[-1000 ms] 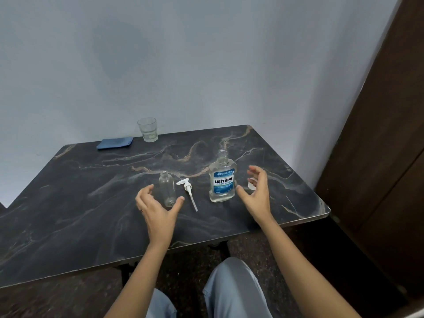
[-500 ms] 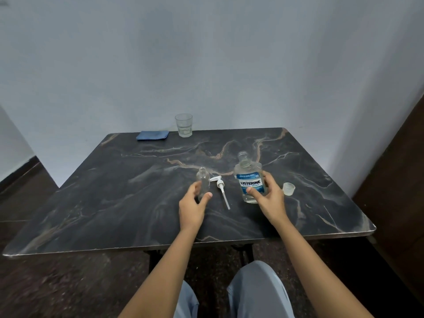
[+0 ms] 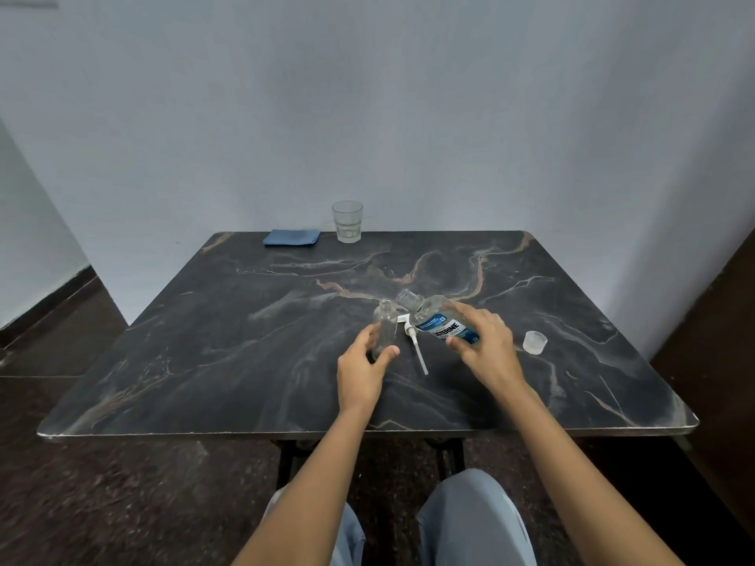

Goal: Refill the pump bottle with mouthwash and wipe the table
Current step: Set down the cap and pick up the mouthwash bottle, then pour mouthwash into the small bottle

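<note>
A small clear pump bottle (image 3: pixel 385 325) stands upright on the dark marble table (image 3: pixel 228 361), and my left hand (image 3: pixel 361 371) grips its lower part. My right hand (image 3: pixel 486 347) holds the clear mouthwash bottle (image 3: pixel 435 318) with a blue label, lifted and tilted left so its open neck is close beside the small bottle's mouth. The white pump head (image 3: pixel 414 343) with its tube lies flat on the table between my hands. The mouthwash cap (image 3: pixel 534 342) stands to the right of my right hand.
A folded blue cloth (image 3: pixel 291 237) and a drinking glass (image 3: pixel 347 221) sit at the table's far edge against the wall. A dark wooden door stands at the right. My knees are under the near edge.
My right hand has lifted the mouthwash bottle off the table and tipped it left toward the small bottle. My left hand keeps its hold on the small bottle.
</note>
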Motion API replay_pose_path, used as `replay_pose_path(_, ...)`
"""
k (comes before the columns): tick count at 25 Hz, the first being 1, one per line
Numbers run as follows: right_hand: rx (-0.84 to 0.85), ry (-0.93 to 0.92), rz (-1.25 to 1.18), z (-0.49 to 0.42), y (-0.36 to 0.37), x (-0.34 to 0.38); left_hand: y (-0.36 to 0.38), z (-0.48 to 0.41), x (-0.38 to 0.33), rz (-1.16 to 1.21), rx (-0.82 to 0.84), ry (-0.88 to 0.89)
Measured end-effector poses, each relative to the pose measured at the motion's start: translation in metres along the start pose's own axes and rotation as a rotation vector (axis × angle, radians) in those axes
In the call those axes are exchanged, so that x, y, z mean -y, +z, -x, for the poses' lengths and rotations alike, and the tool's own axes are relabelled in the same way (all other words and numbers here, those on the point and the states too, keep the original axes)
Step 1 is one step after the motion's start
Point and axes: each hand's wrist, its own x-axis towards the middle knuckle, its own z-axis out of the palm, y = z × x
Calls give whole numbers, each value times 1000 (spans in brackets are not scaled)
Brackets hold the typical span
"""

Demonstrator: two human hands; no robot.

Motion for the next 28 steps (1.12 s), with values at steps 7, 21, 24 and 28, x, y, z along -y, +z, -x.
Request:
replay_pose_path(7, 4, -27, 41, -6, -2, 8, -1, 0, 0, 20, 4, 1)
replay_pose_path(21, 28, -91, 262, -17, -23, 28, -2, 2, -2, 39, -5, -6)
replay_pose_path(24, 31, -96, 293, -19, -27, 31, -1, 2, -2, 42, -5, -9)
replay_pose_path(28, 55, -90, 315, -21, -31, 35, -2, 2, -2, 47, -1, -18)
